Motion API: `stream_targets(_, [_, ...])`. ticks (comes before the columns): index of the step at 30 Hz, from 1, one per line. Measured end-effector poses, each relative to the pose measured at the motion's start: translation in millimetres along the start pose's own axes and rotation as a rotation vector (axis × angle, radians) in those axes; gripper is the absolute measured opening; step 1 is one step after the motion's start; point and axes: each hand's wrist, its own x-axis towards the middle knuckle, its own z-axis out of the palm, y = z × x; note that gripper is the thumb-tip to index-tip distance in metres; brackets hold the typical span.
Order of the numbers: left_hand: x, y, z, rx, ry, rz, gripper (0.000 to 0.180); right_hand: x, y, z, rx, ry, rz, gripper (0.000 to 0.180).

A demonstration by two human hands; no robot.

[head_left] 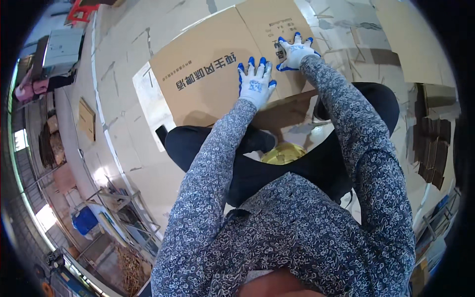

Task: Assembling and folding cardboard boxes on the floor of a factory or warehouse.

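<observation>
Printed cardboard carton (pixel 210 59) lies flat, apparently not yet erected; gloved left hand (pixel 255 84) and right hand (pixel 297 52) rest splayed on it, grasping nothing.

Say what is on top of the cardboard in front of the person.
The left hand and right hand, both gloved, lie spread on the cardboard, near printed lettering. The patches beneath their palms are covered and cannot be seen.
</observation>
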Motion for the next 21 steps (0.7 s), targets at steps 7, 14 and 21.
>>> stream_targets(7, [-1.5, 12.5, -3.7, 0.022, -0.091, -0.108, 0.069, 1.1, 211.7, -50.3, 0.37, 0.392, -0.032, 0.102])
stream_targets(14, [1.9, 19.1, -4.3, 0.031, -0.084, -0.084, 0.07, -106.9, 381.3, -31.2, -0.018, 0.509, 0.642, 0.124])
stream_targets(21, [-1.9, 15.6, -17.7, -0.008, -0.122, -0.106, 0.074, -95.5, 384.1, 58.3, -0.347, 0.518, 0.602, 0.071])
